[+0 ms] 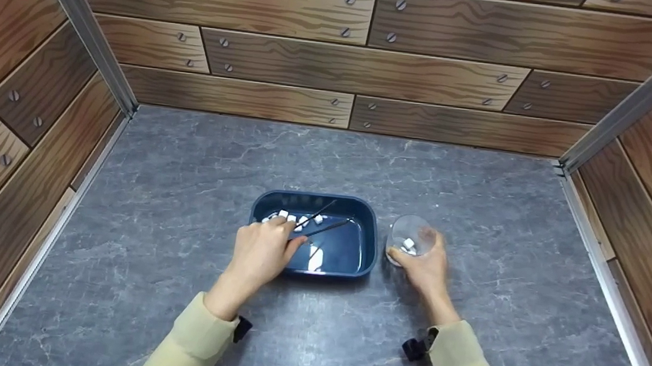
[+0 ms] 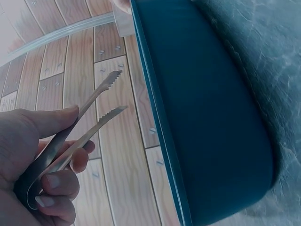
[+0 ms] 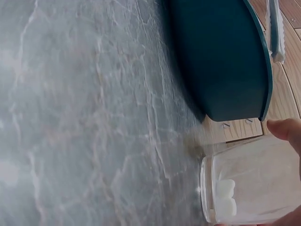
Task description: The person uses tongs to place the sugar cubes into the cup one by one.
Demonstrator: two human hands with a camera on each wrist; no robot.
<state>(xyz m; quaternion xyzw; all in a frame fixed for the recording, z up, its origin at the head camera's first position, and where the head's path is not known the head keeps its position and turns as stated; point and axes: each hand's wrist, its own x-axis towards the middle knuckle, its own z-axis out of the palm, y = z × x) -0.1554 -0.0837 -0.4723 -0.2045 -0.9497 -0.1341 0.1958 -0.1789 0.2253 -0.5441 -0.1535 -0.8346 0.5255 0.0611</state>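
Left hand (image 1: 261, 251) has fingers curled around metal tongs (image 1: 328, 228), thumb on one arm, serrated tips apart with nothing between them; tips are above the dark blue tray (image 1: 346, 252). The hand covers the tray's near-left corner and probably part of the row of white cubes (image 1: 292, 219) lying toward the tray's left and far side, so exact count can't be made out. Bright glare (image 1: 316, 257) on the tray bottom washes out a patch. Both wrist views see the tray from outside only, so its wall hides its contents there, and it runs out of frame. Right hand (image 1: 427, 268) is wrapped around a clear cup (image 1: 414, 225), just right of the tray, thumb on the near side; some of those fingers are out of sight behind the cup or cut off at the right wrist view's edge. At least two white pieces (image 1: 408, 244) sit at the cup's bottom, outlines softened by the clear wall; whether its base touches the worktop (image 1: 183, 194) is hard to tell. Tongs only poke in at the right wrist view's top corner. Around: grey marbled worktop, wood-print panels (image 1: 289, 62) with printed screw heads, metal posts (image 1: 83, 26) at both back corners. Pale yellow sleeves (image 1: 188, 336) cut off at the bottom edge, a black device (image 1: 242, 329) at each wrist, partly hidden.
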